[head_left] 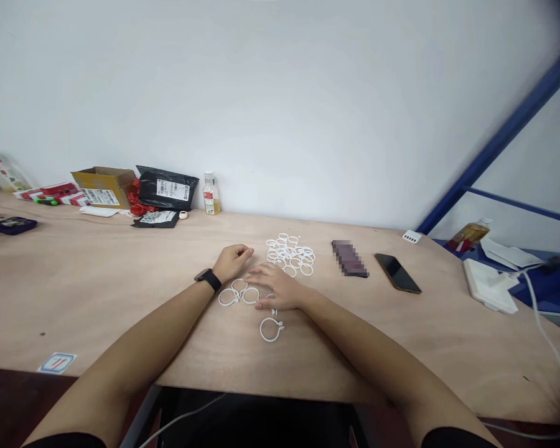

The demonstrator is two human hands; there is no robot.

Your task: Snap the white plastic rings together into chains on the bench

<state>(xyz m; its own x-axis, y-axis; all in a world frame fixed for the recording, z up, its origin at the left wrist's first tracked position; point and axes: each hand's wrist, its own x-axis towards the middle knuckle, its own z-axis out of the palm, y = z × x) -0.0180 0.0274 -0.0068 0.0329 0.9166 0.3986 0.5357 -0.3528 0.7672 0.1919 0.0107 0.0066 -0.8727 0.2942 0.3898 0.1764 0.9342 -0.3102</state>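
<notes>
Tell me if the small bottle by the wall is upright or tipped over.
Upright: the bottle stands on its base on the table, white cap uppermost.

Just the one cam, worn on the person's head. It sat above the near edge of the plywood table (98, 292), facing forward and tipped down across it to the white wall (280, 93) behind the table. Pretty close in too: left hand (233, 261) and right hand (280, 289) showed mid-table, centre frame. Top right corner above the table looked dark, probably lens edge.
</notes>
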